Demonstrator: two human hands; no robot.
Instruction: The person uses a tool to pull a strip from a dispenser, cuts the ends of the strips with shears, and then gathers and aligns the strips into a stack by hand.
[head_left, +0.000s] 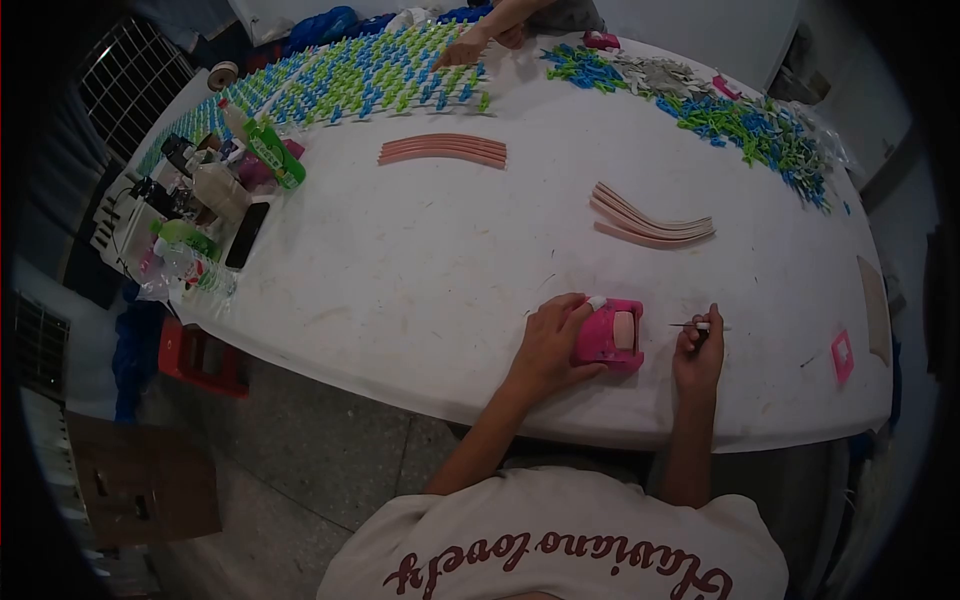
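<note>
My left hand (547, 347) is closed around the left side of a bright pink plastic holder (596, 341) near the table's front edge. A beige block or pad (624, 331) sits in the holder's right part, and something small and white shows by my fingertips. To the right of the holder, my right hand (699, 360) grips a thin pointed tool (703, 327) with a dark and white handle. Its needle-like tip points left toward the holder without touching it. What kind of tool it is, I cannot make out.
Pinkish flat strips (650, 222) lie ahead, with another bundle (442, 150) farther left. Green and blue clips (375, 70) stand in rows at the back, near a co-worker's hand (462, 50). Loose clips (745, 130) are piled back right. Bottles (273, 152) and a phone (247, 235) stay left.
</note>
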